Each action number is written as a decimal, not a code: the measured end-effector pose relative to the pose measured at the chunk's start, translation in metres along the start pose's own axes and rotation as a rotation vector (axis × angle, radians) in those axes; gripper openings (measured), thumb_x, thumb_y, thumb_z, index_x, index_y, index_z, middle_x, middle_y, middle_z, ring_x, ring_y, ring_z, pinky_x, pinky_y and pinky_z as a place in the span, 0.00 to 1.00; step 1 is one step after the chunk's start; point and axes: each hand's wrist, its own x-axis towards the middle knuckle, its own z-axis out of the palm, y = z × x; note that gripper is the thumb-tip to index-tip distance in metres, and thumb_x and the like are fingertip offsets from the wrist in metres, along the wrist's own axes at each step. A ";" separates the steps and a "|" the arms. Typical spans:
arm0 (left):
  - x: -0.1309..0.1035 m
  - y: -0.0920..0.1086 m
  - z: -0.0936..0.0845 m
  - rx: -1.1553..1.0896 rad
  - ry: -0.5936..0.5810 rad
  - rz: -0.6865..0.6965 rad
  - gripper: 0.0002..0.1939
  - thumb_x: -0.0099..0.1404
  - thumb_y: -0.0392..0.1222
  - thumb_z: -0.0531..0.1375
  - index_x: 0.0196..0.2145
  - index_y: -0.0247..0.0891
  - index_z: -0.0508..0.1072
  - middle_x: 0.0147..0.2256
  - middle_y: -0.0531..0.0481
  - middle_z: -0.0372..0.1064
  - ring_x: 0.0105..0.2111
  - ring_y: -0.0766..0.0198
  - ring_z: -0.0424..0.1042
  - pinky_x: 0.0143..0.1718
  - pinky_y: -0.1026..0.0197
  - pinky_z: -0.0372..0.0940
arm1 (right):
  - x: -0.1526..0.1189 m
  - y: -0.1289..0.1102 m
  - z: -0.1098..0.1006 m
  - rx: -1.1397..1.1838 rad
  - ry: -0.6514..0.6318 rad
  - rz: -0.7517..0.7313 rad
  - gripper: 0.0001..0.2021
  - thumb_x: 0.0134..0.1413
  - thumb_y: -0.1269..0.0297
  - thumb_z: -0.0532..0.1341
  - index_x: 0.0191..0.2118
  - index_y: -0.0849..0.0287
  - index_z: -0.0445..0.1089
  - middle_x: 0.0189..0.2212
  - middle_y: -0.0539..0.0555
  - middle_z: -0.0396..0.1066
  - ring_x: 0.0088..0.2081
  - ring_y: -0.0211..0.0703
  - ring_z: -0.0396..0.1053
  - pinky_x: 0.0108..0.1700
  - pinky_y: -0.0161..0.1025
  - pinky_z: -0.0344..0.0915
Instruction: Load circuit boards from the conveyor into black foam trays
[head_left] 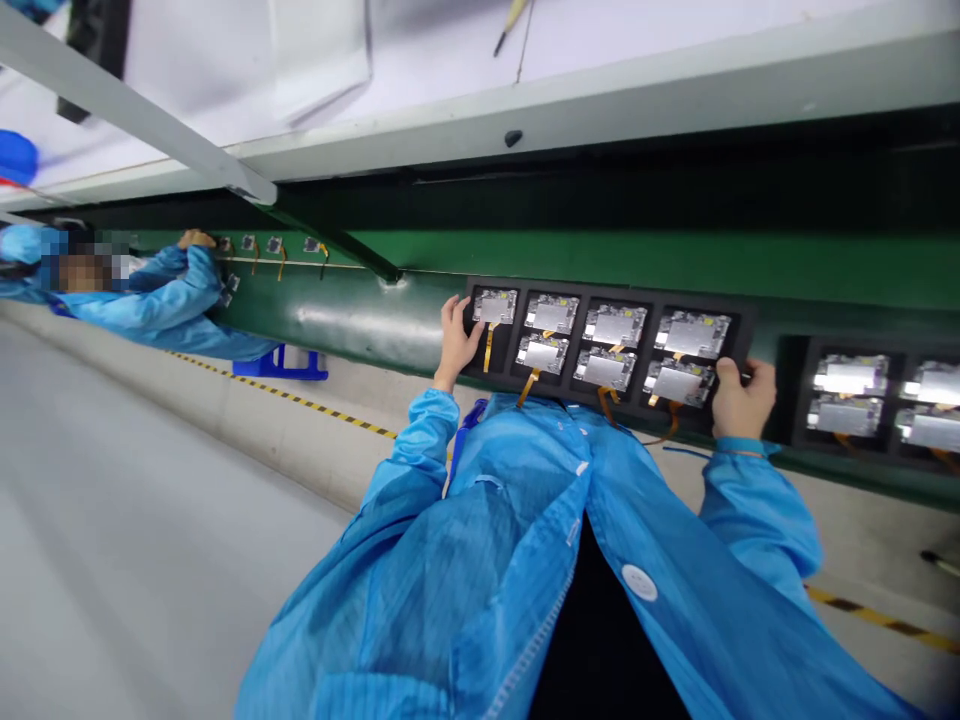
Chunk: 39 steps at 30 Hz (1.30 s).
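Observation:
A long black tray lies on the green bench in front of me. It holds two rows of silver circuit boards with orange flex strips, some hanging over the near edge. The leftmost compartment shows a single board. My left hand grips the tray's left end, thumb on top by that board. At the right end my right hand is closed round the tray's edge.
A second black tray with similar boards lies to the right. On the left, a person in blue reaches over small boards on the green bench. A green post and a white shelf stand beyond.

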 end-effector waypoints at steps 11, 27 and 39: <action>-0.032 -0.018 0.003 -0.154 -0.074 -0.077 0.46 0.69 0.58 0.67 0.75 0.40 0.54 0.71 0.31 0.57 0.74 0.45 0.57 0.74 0.44 0.54 | -0.002 -0.010 -0.004 -0.018 -0.043 -0.005 0.17 0.50 0.45 0.61 0.37 0.50 0.63 0.36 0.53 0.71 0.45 0.57 0.73 0.57 0.60 0.70; -0.029 -0.013 0.006 -0.124 -0.054 -0.178 0.41 0.63 0.48 0.72 0.68 0.39 0.62 0.64 0.32 0.65 0.67 0.42 0.66 0.69 0.44 0.63 | -0.004 -0.014 -0.004 0.056 -0.045 0.046 0.14 0.51 0.50 0.62 0.39 0.52 0.63 0.38 0.53 0.70 0.43 0.52 0.70 0.56 0.54 0.69; -0.029 -0.027 0.009 -0.262 -0.043 -0.149 0.35 0.70 0.59 0.66 0.67 0.40 0.65 0.63 0.34 0.66 0.67 0.43 0.65 0.71 0.42 0.59 | -0.012 -0.031 -0.007 0.130 -0.049 0.121 0.08 0.54 0.63 0.62 0.39 0.56 0.65 0.39 0.54 0.71 0.43 0.45 0.69 0.56 0.47 0.67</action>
